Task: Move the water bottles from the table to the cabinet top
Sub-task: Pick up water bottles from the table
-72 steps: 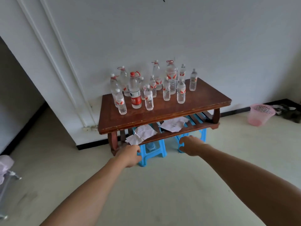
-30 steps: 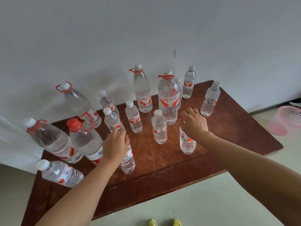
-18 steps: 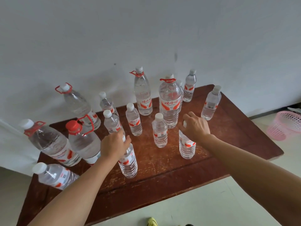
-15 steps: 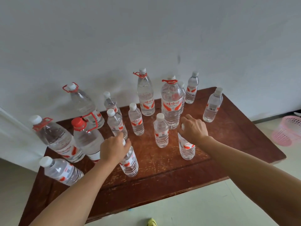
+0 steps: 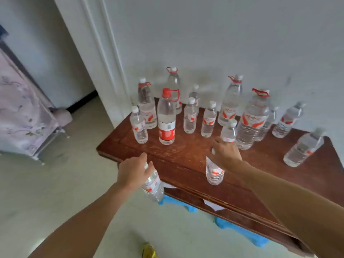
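My left hand (image 5: 133, 171) grips the top of a small clear water bottle (image 5: 153, 185), which hangs in the air past the table's front-left edge. My right hand (image 5: 226, 154) holds another small water bottle (image 5: 214, 171) by its cap, lifted just above the brown wooden table (image 5: 186, 155). Several more bottles stand on the table behind: a tall one with a red cap and red label (image 5: 166, 118), a large one with a red handle (image 5: 251, 121), and small ones among them. The cabinet top is not clearly in view.
A white wall and door frame (image 5: 96, 53) rise behind the table. A fabric-covered piece of furniture (image 5: 20, 112) stands at the left on the pale floor. Blue stools (image 5: 240, 230) and paper sit under the table. A yellow-green shoe (image 5: 149, 252) shows at the bottom.
Both hands have lifted their small bottles off the table and drawn them toward me and left. The view has swung left, showing the door frame and the furniture.
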{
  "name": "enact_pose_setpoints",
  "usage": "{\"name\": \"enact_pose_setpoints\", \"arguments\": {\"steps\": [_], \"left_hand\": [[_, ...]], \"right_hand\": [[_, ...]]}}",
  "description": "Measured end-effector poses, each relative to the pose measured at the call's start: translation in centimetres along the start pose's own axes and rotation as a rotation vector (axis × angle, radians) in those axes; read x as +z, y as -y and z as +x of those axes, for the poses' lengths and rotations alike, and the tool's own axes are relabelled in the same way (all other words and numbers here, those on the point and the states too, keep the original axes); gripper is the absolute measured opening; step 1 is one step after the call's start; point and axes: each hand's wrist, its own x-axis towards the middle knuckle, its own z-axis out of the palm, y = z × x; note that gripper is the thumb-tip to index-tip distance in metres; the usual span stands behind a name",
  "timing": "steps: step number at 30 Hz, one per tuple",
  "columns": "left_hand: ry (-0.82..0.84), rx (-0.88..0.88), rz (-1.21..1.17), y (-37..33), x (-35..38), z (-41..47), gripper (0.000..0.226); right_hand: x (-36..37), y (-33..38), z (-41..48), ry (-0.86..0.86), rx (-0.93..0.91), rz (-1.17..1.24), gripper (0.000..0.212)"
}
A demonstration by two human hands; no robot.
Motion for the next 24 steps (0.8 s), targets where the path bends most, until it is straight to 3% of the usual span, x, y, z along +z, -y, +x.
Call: {"name": "enact_pose_setpoints", "arguments": {"steps": [4, 6, 13, 24], "left_hand": [[-0.015, -0.158, 0.038, 6.0, -2.4, -8.5, 0.026], [0.016, -0.326, 0.06, 9.2, -4.2, -13.1, 0.033], [-0.108, -0.719, 0.169, 20.9, -10.5, -32.6, 0.03], [-0.074, -1.228, 0.252, 35.4, -20.3, -67.0, 0.03]], "right_hand": [[-0.4, 9.8, 0.3, 0.005, -0.215, 0.071, 0.03], [-0.6, 15.6, -0.2, 0.003, -0.35, 0.098, 0.033], [-0.6, 39.1, -5.7, -0.073, -0.816, 0.15, 0.026], [-0.6, 75.0, -25.6, -0.047, -1.231, 0.388, 0.025]]}}
